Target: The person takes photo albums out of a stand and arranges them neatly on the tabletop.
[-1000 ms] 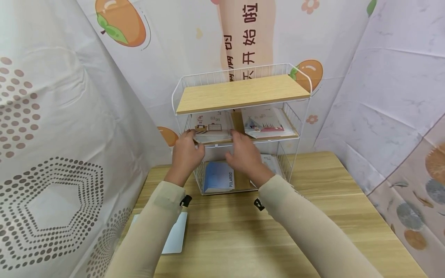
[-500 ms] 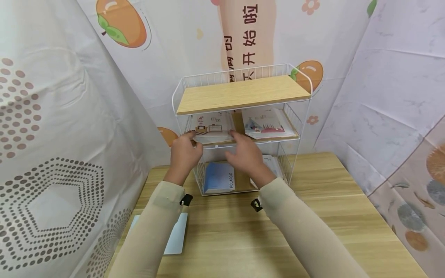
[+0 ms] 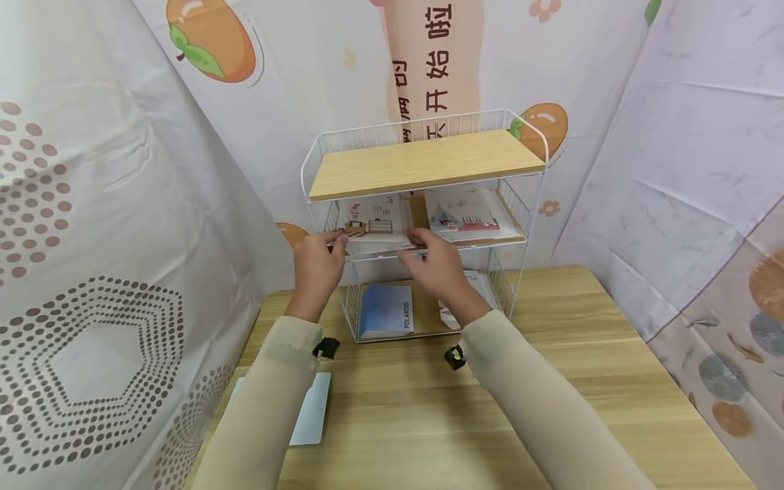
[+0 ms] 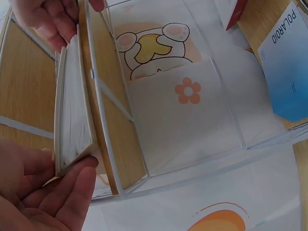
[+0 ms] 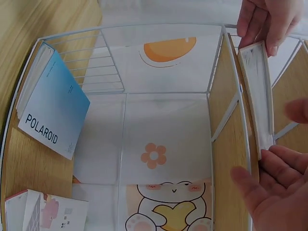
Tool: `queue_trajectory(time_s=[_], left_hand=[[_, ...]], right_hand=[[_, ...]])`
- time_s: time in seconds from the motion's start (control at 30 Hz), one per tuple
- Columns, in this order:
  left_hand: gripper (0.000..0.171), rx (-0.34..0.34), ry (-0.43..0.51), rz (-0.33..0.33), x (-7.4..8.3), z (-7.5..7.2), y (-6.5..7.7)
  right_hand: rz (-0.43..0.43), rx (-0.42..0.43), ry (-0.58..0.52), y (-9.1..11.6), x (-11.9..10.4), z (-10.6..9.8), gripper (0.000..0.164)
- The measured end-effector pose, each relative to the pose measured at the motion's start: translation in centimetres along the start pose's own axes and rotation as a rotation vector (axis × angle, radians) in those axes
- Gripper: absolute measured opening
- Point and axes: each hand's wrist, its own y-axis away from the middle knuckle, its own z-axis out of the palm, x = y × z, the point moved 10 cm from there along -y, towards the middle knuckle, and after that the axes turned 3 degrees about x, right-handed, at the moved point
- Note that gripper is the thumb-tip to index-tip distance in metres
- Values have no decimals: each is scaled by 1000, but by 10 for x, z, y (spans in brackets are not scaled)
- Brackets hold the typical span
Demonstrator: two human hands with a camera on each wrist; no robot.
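Note:
On the middle shelf lies a book (image 3: 375,224) with a white cover and small printed drawings. My left hand (image 3: 317,269) pinches its near left corner, thumb on the cover and fingers beneath, as the left wrist view shows on the book's edge (image 4: 74,110). At the opposite side, the fingers of my right hand (image 3: 439,269) touch the book's end; the right thumb stands apart, lower, by the shelf edge. In the right wrist view the book's white page block (image 5: 257,91) faces the camera between both hands.
The white wire rack (image 3: 533,224) has wooden shelves. Another white book (image 3: 468,214) lies at right on the middle shelf. Below are a blue POLAROID book (image 3: 386,309) and a white book (image 3: 480,289). A pale blue flat thing (image 3: 311,412) lies under my left forearm on the table (image 3: 392,422).
My left thumb has moved up onto the book's corner, and the left fingers now grip it. My right hand has shifted slightly, its thumb rising toward the shelf edge. The book looks barely moved.

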Motion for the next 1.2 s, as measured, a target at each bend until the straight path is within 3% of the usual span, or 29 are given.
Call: queue_trajectory(time_s=[0.23,0.5,0.67,0.9,1.2], left_hand=[[22,27,72,-75,-9,-7,2],[23,46,212,-195,-26,-12,9],[22,22,352,-278,-33,-11,15],[26,-23,527,-414,-45,0,23],[40,-137,581,-549,-55,10,34]], right_hand=[[16,53,-60,-1,4,-3,50],[55,202,-87,1,5,-11,34],[60,246,-112,4,2,-15,30],[87,240,-160,8,3,-14,35],[71,289,-121,17,4,-12,42]])
